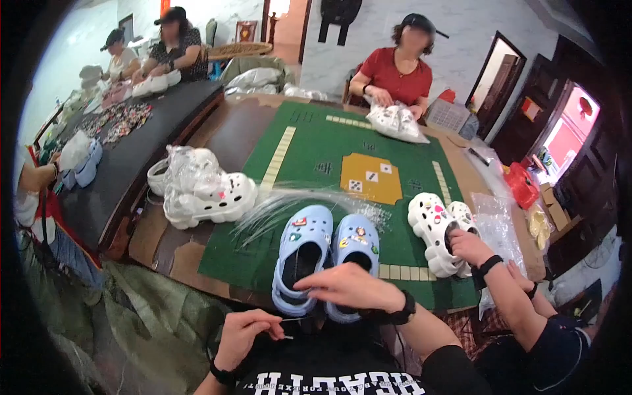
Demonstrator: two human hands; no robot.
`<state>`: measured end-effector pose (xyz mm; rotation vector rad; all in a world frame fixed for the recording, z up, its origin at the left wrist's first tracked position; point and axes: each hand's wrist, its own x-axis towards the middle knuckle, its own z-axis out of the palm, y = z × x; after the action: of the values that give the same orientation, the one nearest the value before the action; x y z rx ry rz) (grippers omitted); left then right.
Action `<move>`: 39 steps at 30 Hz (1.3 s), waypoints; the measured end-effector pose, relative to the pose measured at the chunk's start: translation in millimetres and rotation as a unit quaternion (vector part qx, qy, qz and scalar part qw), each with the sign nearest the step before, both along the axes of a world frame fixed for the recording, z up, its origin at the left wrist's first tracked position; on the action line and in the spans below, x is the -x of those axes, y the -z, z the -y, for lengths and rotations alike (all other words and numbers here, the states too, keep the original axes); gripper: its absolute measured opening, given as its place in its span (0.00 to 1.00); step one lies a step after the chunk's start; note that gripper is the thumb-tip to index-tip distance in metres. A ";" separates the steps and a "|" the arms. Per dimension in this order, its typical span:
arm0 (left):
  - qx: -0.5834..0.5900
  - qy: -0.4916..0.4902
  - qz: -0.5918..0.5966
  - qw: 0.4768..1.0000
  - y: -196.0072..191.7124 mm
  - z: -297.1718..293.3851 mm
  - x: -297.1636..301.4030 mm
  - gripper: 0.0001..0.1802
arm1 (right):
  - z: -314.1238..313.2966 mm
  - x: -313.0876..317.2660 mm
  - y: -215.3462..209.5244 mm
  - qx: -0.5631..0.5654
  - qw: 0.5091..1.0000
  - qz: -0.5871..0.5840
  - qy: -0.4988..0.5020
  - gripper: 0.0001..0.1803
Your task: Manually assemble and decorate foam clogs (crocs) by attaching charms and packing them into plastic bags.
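A pair of light blue clogs stands upright before me on the table edge: the left clog (307, 227) and the right clog (359, 232), both with small colourful charms on top. My right hand (352, 288) reaches across their heels, fingers stretched out, the fingertips over the left clog's opening. Low and to the left, my left hand (247, 334) is closed in a pinch on a thin pale strand, which runs toward the heels. Beyond the clogs lies a loose bundle of long clear plastic strands (289, 205), fanned over the green mat (296, 155).
White clogs in clear plastic (204, 187) sit at left. On the right, a neighbour's hand (471, 247) is in a white clog (431, 227). Across the table another person handles bagged white clogs (395, 122). A dark table (141, 155) with loose charms stands at far left.
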<state>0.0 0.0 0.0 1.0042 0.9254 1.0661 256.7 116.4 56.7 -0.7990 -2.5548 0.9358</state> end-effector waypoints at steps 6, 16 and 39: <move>0.077 0.005 0.075 0.994 -10.4 -3.8 -37.7 0.12 | -12.4 -5.4 -8.8 0.150 0.986 -0.060 0.040 0.14; 0.127 0.010 0.088 0.988 -9.3 -47.9 -61.7 0.09 | -9.3 -4.8 3.4 0.261 0.952 -0.140 0.082 0.13; 0.102 0.004 0.083 0.991 -6.9 -56.6 -65.8 0.08 | -26.4 1.5 -8.4 0.097 0.994 0.000 0.060 0.08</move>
<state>65.8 56.6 6.9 0.7379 0.8742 1.0094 255.1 142.8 65.1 -0.9933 -2.4118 1.1565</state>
